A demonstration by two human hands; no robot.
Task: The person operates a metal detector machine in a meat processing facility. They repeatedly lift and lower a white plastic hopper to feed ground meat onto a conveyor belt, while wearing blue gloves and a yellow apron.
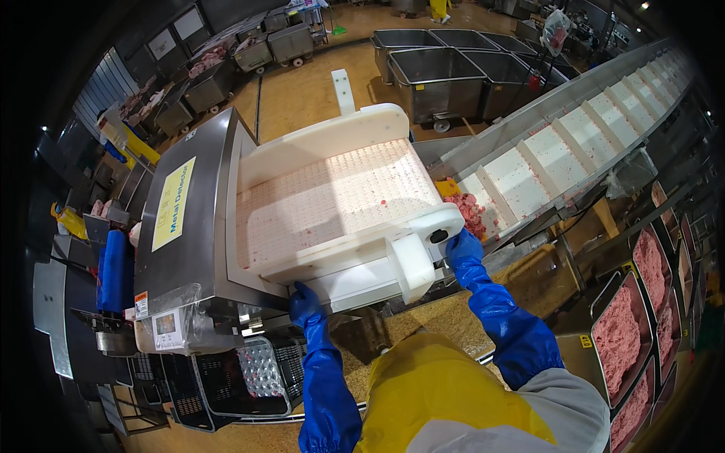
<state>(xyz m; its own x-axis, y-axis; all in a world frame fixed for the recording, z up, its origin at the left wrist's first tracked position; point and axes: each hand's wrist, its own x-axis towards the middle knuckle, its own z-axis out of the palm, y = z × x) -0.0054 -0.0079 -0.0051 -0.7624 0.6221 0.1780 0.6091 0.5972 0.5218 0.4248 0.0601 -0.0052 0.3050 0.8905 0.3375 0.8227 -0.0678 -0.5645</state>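
Note:
A short conveyor with a white textured belt [325, 196] runs out of a steel box-shaped detector [185, 211] in front of me. My left hand [306, 303], in a blue glove, is closed at the lower near edge of the conveyor frame [355, 288], beside the detector. Further right, my right hand [464, 248] has its gloved fingers curled against the rounded end of the white side rail [434, 220]. Their far sides are hidden. Just beyond that hand, pink ground meat [470, 213] lies at the foot of a white cleated incline conveyor [544, 155].
Steel bins of pink ground meat [619, 340] stand at my right. Below the detector are black crates [219, 377], and a blue roll [115, 268] is at its left. Large steel tubs [438, 83] stand beyond the conveyor. A person in yellow [72, 219] is at far left.

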